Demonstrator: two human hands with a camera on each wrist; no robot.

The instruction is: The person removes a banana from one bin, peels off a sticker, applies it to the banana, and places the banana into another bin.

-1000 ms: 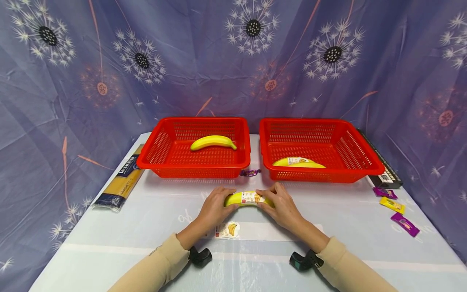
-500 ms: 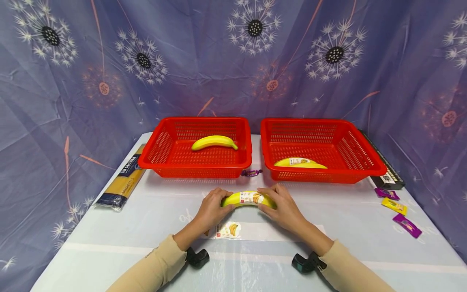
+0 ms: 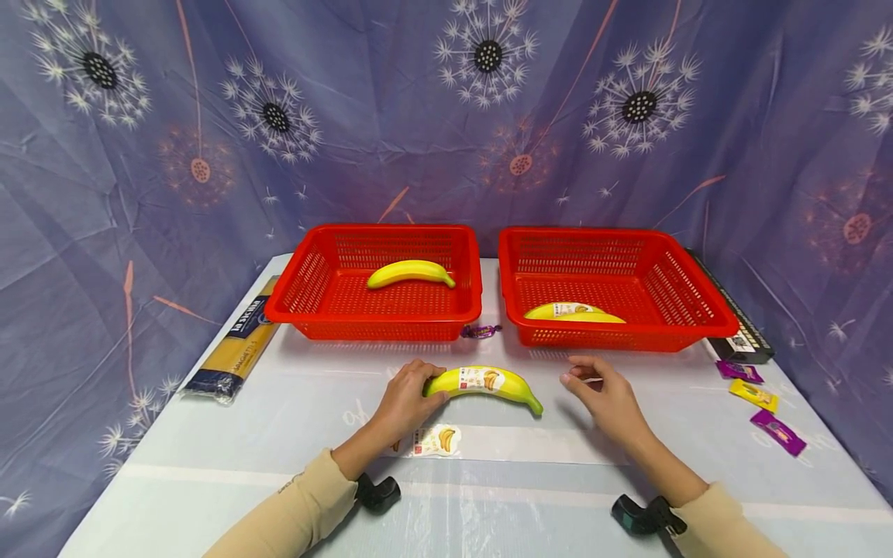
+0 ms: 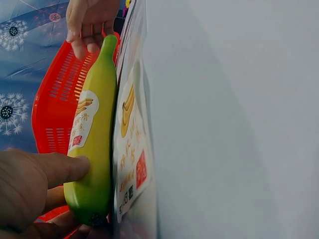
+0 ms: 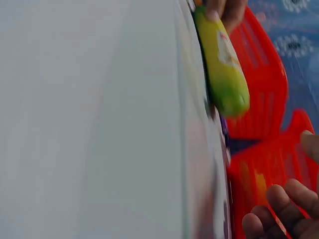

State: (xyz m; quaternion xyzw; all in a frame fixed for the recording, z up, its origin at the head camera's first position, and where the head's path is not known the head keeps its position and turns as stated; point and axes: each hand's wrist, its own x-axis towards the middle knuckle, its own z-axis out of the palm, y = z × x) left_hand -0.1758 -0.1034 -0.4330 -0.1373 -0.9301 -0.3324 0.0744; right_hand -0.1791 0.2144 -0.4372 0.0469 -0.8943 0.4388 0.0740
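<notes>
A yellow banana (image 3: 504,383) with greenish ends and a white label (image 3: 481,378) lies across the middle of the table. My left hand (image 3: 408,393) grips its left end, thumb on the near side, as the left wrist view shows too. To the right, apart from the stem, my right hand (image 3: 605,397) hovers with loosely bent fingers and nothing between them. In front of the banana a clear strip (image 3: 516,443) lies flat, bearing a banana-picture sticker (image 3: 436,440) at its left; part of the strip's left end is behind my left wrist.
Two red baskets (image 3: 377,328) stand at the back; the left one holds a plain banana (image 3: 412,273), while the right basket (image 3: 607,341) holds two, one labelled (image 3: 558,310). Spaghetti (image 3: 233,349) lies at left. Wrapped candies (image 3: 777,432) and a black box (image 3: 741,345) are at right, another candy (image 3: 481,331) between the baskets.
My right hand has let go of the banana's right end and moved right, uncovering the stem. My left hand keeps its grip on the other end.
</notes>
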